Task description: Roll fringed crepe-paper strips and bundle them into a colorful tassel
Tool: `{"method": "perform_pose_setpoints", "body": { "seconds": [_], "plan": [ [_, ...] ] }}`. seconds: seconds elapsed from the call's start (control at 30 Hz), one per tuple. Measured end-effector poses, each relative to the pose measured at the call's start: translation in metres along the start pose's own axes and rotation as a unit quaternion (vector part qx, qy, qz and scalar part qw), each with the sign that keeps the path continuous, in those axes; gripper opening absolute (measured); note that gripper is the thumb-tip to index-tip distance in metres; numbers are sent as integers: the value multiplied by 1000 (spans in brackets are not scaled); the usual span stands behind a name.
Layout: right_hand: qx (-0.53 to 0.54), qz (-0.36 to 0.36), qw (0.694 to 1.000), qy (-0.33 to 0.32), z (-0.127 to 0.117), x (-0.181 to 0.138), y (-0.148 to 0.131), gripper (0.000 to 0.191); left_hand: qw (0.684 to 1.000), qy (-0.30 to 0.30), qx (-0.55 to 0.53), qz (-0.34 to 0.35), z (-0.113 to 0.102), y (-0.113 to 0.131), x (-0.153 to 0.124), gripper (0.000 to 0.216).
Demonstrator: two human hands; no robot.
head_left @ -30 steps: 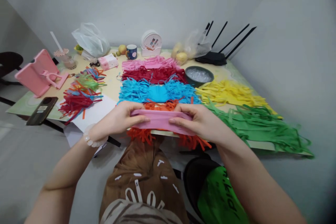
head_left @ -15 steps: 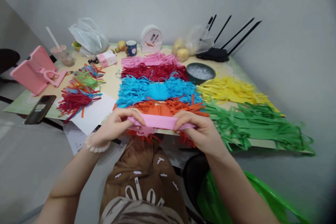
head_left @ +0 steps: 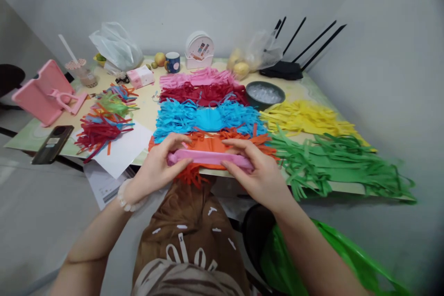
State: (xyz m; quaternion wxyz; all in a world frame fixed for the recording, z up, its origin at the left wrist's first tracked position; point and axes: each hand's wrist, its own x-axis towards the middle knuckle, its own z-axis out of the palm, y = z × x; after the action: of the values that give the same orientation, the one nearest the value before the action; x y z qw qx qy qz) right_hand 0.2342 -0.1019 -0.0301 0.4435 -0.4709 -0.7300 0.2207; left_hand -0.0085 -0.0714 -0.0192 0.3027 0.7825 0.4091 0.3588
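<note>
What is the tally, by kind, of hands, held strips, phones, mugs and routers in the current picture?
Left hand and right hand: 2
Held pink strip: 1
Phone: 1
Mug: 1
Router: 1
Total: 6

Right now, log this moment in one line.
left hand: holds pink strip | right hand: holds pink strip | table: orange fringe

The left hand (head_left: 157,163) and right hand (head_left: 263,171) cover parts of the pink strip (head_left: 210,157) and the orange fringe (head_left: 208,144). The right forearm (head_left: 308,240) hides some of the green bag (head_left: 282,259), which the bottom edge cuts off. A dark chair (head_left: 10,81) is cropped at left; print on the lower paper (head_left: 98,179) is too small to read.
</note>
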Motion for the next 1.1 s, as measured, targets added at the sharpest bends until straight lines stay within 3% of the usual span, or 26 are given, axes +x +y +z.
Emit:
{"method": "perform_pose_setpoints", "body": {
  "seconds": [0.17, 0.23, 0.33, 0.57, 0.67, 0.77, 0.87, 0.97, 1.1],
  "plan": [
    [19, 45, 999, -2, 0, 1, -2, 5, 999, -27, -16, -35, -2, 3, 1, 10],
    [94, 90, 991, -10, 0, 0, -1, 9, 990, -45, -111, -76, -3, 4, 1, 15],
    [211, 137, 968, -13, 1, -3, 1, 9, 949, -67, -275, -138, -2, 5, 0, 17],
    [310, 125, 942, 37, 14, -5, 8, 8, 905, -33, -398, -146, 2, -3, -4, 16],
    [283, 99, 953, 45, 14, -2, 5, 13, 900, -28, -410, -145, 2, -1, -4, 15],
    [214, 29, 976, 33, 9, -1, -2, 18, 914, -12, -378, -147, 1, 3, -4, 19],
    [142, -27, 989, 23, 7, -2, -6, 13, 953, 12, -274, -128, 1, 3, -4, 24],
    [67, 8, 997, 37, 8, -3, -6, 7, 988, 12, -138, -70, 1, 0, -4, 16],
    [3, 42, 999, 20, 10, -4, -4, 14, 1000, -9, 2, -22, 0, -3, -5, 16]
  ]
}}
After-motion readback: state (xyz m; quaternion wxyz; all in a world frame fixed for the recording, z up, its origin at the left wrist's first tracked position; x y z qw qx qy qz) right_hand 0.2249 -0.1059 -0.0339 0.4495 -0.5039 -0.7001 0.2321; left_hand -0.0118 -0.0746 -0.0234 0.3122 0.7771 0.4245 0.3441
